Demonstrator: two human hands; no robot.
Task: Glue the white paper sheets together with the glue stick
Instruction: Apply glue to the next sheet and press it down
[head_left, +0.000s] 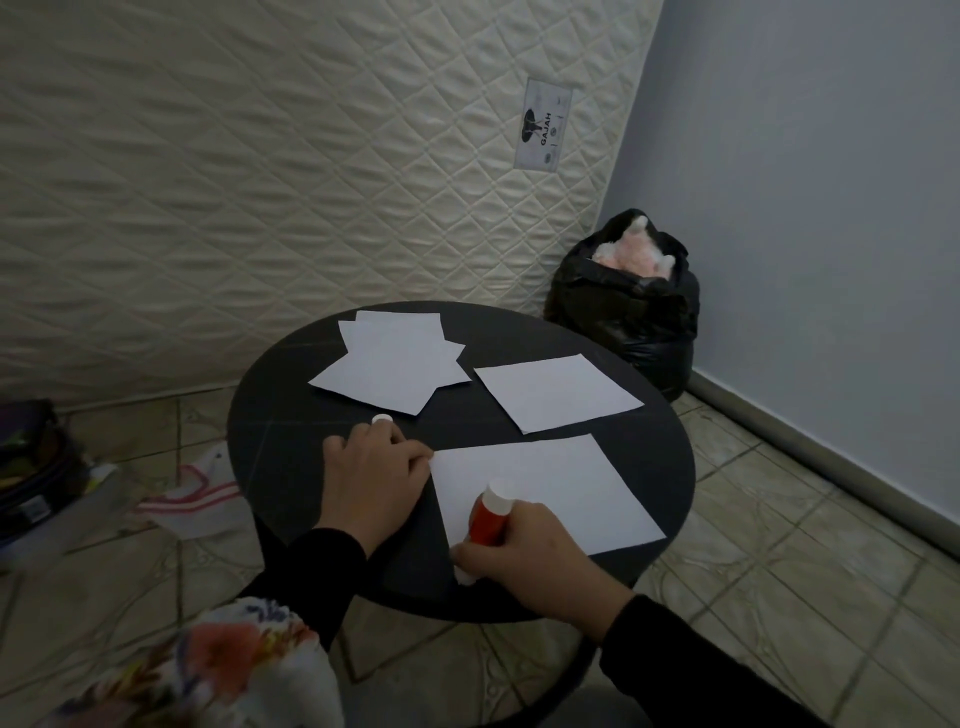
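On the round black table (665, 467) lie white paper sheets: a fanned pile (395, 364) at the back, a single sheet (558, 392) to its right, and a near sheet (561, 483) in front of me. My right hand (540, 569) grips a red glue stick (488, 517), its white tip pointing up over the near sheet's left part. My left hand (371, 475) presses fingertips on that sheet's left corner and appears to hold the white cap (381, 419).
An upright quilted mattress (260, 182) stands behind the table. A black bag (631, 301) with pink stuffing sits in the corner at the right. Stacked items (36, 467) and a striped cloth (202, 493) lie on the tiled floor at the left.
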